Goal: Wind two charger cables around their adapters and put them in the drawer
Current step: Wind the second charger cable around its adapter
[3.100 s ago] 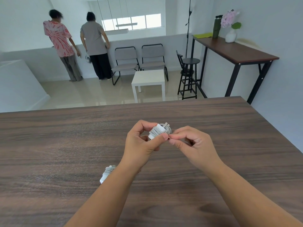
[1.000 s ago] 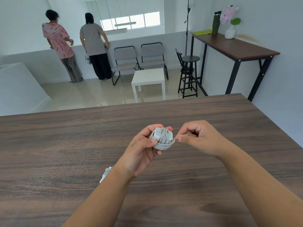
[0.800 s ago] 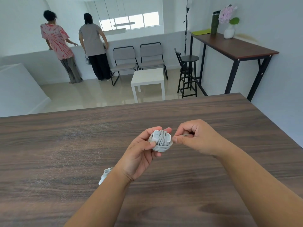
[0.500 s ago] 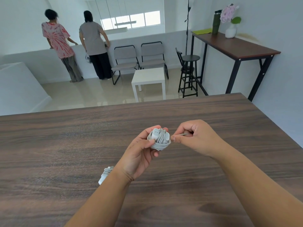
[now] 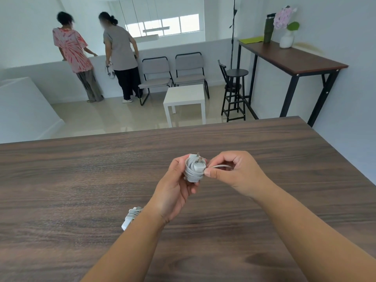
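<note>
Left hand: the left hand (image 5: pixel 175 186) is gripping a small white charger adapter wrapped in grey-white cable (image 5: pixel 194 169), fingers curled around its body, holding it above the dark wood-grain table (image 5: pixel 81 180).
Adapter: its metal prongs are pointing up and away from the camera; coils are covering most of its sides.
Right hand: the right hand (image 5: pixel 236 173) is pinching the loose end of the white cable (image 5: pixel 218 166) between thumb and forefinger, just beside the bundle.
Second charger: another white cable-wound adapter (image 5: pixel 131 217) is lying on the table, partly hidden behind the left forearm.
Drawer: cannot tell where it is.
</note>
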`<state>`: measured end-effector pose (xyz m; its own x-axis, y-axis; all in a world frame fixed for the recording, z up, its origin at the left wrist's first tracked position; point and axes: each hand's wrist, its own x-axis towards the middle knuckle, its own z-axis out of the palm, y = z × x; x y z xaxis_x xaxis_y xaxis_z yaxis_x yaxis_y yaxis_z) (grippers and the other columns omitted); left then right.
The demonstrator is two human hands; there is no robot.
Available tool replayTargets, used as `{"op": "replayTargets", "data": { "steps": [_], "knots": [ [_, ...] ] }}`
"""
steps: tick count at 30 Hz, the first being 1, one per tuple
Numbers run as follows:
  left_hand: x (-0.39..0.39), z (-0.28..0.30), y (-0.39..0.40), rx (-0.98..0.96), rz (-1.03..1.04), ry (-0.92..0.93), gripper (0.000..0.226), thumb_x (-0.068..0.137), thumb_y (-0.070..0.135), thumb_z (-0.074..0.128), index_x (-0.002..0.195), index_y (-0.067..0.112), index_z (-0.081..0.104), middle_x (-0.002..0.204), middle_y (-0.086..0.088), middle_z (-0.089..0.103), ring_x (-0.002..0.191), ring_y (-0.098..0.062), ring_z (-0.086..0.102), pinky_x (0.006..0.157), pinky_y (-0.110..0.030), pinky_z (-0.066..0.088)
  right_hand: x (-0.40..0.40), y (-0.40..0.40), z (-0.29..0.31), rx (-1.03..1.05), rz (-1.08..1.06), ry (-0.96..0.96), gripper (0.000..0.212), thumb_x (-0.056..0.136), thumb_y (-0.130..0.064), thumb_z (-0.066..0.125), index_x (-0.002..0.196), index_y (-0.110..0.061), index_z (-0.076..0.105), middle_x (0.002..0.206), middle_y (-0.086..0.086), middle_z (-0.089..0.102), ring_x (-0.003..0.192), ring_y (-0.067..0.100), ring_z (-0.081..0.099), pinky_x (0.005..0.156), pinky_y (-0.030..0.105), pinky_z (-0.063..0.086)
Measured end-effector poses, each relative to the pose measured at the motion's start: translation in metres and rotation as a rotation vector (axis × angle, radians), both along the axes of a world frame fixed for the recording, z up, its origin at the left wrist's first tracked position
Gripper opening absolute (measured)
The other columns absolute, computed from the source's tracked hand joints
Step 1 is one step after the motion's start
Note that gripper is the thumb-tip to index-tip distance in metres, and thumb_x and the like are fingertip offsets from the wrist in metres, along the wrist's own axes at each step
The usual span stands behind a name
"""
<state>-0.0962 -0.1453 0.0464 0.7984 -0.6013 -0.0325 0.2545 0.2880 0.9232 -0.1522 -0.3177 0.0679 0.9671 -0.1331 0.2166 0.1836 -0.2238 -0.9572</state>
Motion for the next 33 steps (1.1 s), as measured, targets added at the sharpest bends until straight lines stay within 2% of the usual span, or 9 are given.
{"op": "replayTargets", "data": {
  "steps": [2, 4, 7, 10, 15, 21, 24, 29, 33],
  "knots": [
    [0.002, 0.000, 0.002, 0.051, 0.022, -0.060, 0.041, 0.089, 0.033, 0.057, 0.125, 0.014, 0.052, 0.102, -0.002, 0.065, 0.066, -0.010, 0.051, 0.051, -0.021, 0.042, -0.001, 0.001, -0.001, -0.001, -0.053, -0.011, 0.009, 0.071, -0.013, 0.082, 0.073, -0.012, 0.073, 0.078, 0.011, 0.073, 0.074, 0.030, 0.067, 0.070, 0.047, 0.053],
    [0.003, -0.001, 0.005, 0.073, 0.034, -0.122, 0.041, 0.084, 0.025, 0.062, 0.125, 0.019, 0.055, 0.098, 0.002, 0.064, 0.067, -0.008, 0.050, 0.052, -0.019, 0.043, -0.002, 0.003, 0.000, 0.005, -0.039, -0.020, 0.009, 0.071, -0.015, 0.082, 0.074, -0.013, 0.073, 0.078, 0.014, 0.072, 0.072, 0.035, 0.064, 0.070, 0.048, 0.053],
    [0.006, 0.000, 0.007, 0.036, -0.005, -0.107, 0.045, 0.086, 0.030, 0.064, 0.129, 0.018, 0.057, 0.095, 0.001, 0.066, 0.066, -0.008, 0.052, 0.053, -0.018, 0.045, -0.001, 0.007, 0.004, 0.063, 0.007, -0.003, 0.014, 0.069, -0.015, 0.083, 0.074, -0.007, 0.073, 0.076, 0.018, 0.071, 0.066, 0.022, 0.060, 0.065, 0.036, 0.049],
    [0.004, 0.003, 0.005, -0.030, -0.044, -0.046, 0.075, 0.077, 0.055, 0.072, 0.133, 0.008, 0.053, 0.098, -0.002, 0.068, 0.065, -0.010, 0.056, 0.052, -0.019, 0.046, -0.002, 0.007, 0.009, 0.191, 0.040, 0.058, 0.017, 0.069, -0.024, 0.079, 0.073, -0.009, 0.073, 0.063, 0.006, 0.066, 0.056, 0.016, 0.055, 0.056, 0.024, 0.047],
    [-0.002, 0.004, 0.001, -0.060, -0.106, 0.057, 0.055, 0.094, 0.052, 0.039, 0.120, 0.008, 0.059, 0.103, -0.006, 0.072, 0.063, -0.012, 0.060, 0.050, -0.020, 0.046, -0.005, 0.004, 0.009, 0.329, 0.030, 0.103, 0.017, 0.072, -0.028, 0.073, 0.078, -0.012, 0.074, 0.070, 0.016, 0.059, 0.054, 0.015, 0.052, 0.057, 0.028, 0.045],
    [0.000, 0.001, 0.003, -0.030, -0.095, 0.017, 0.054, 0.082, 0.051, 0.064, 0.124, 0.017, 0.062, 0.092, 0.000, 0.064, 0.065, -0.009, 0.054, 0.050, -0.020, 0.044, -0.008, 0.007, 0.008, 0.400, -0.023, 0.142, 0.018, 0.058, -0.017, 0.080, 0.072, -0.010, 0.073, 0.067, 0.007, 0.068, 0.055, 0.015, 0.059, 0.061, 0.029, 0.050],
    [0.000, 0.001, 0.005, -0.010, -0.103, -0.060, 0.074, 0.063, 0.052, 0.085, 0.125, 0.019, 0.061, 0.088, 0.002, 0.062, 0.066, -0.008, 0.052, 0.052, -0.019, 0.044, -0.010, 0.010, 0.008, 0.420, -0.032, 0.137, 0.023, 0.057, -0.013, 0.080, 0.077, -0.004, 0.070, 0.068, 0.011, 0.068, 0.057, 0.017, 0.061, 0.062, 0.030, 0.051],
    [-0.003, 0.003, 0.004, -0.073, -0.115, -0.012, 0.079, 0.065, 0.060, 0.081, 0.120, 0.009, 0.055, 0.098, -0.002, 0.068, 0.064, -0.010, 0.054, 0.050, -0.018, 0.043, -0.007, 0.014, 0.008, 0.757, -0.021, 0.128, 0.013, 0.063, -0.005, 0.074, 0.076, -0.007, 0.072, 0.064, 0.010, 0.066, 0.056, 0.015, 0.062, 0.055, 0.019, 0.051],
    [-0.003, 0.002, 0.005, -0.070, -0.088, 0.015, 0.074, 0.063, 0.066, 0.077, 0.111, 0.011, 0.066, 0.097, -0.004, 0.071, 0.064, -0.009, 0.058, 0.050, -0.019, 0.046, -0.007, 0.016, 0.006, 0.728, -0.033, 0.105, 0.014, 0.063, -0.007, 0.074, 0.078, -0.008, 0.074, 0.067, 0.010, 0.066, 0.058, 0.013, 0.060, 0.058, 0.019, 0.051]
  ]
}}
